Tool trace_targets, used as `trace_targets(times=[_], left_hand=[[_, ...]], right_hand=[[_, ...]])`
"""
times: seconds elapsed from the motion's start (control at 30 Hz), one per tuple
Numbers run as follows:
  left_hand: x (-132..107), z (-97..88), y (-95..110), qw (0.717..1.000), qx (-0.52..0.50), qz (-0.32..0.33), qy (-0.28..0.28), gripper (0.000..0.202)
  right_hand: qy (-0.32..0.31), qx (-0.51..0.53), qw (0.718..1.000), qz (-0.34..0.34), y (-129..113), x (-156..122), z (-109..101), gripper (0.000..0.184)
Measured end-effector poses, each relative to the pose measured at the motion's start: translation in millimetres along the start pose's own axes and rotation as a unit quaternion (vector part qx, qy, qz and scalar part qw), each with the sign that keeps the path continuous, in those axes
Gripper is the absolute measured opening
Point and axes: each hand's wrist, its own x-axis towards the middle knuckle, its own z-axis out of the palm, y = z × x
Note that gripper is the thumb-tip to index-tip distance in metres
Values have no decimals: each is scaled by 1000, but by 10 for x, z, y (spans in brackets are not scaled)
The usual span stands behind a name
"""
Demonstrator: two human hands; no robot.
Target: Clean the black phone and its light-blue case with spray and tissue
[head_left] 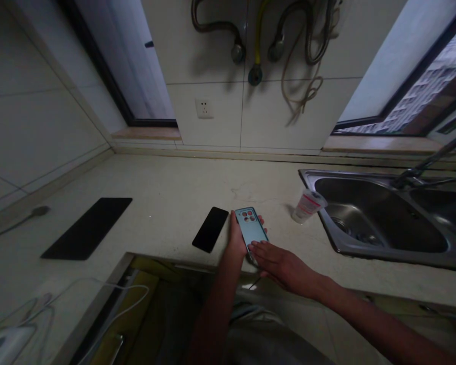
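Note:
My left hand (237, 234) is wrapped around a pale blue smartphone (253, 230) from below and the side, its fingertips showing at the far edge. The phone's back faces up, with a block of several round camera lenses near the top. My right hand (279, 262) rests with outstretched fingers across the lower end of the phone, hiding that part. A small dark shape under the phone's lower end is too unclear to name. Just left of my left hand, a black phone (210, 229) lies flat on the counter (167, 203).
A clear plastic cup with red print (307, 205) leans beside the steel sink (380, 213) on the right. A black rectangular mat (87, 228) lies at left. White cable (133, 287) hangs over the counter edge near a white device (9, 344). Hoses (218, 25) hang on the wall.

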Motion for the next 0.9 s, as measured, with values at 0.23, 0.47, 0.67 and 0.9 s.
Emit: trace_targets(times=[0.23, 0.47, 0.67, 0.9], left_hand=[[31, -92, 80, 995, 76, -29, -57, 69], [40, -49, 51, 993, 73, 48, -74, 67], [45, -17, 5, 990, 81, 102, -49, 60], [58, -57, 34, 987, 92, 120, -44, 42]], right_hand=[[117, 57, 990, 51, 197, -208, -6, 35], [146, 104, 972, 153, -10, -66, 71, 37], [225, 163, 935, 219, -104, 47, 118, 40], [211, 404, 848, 272, 50, 28, -88, 34]])
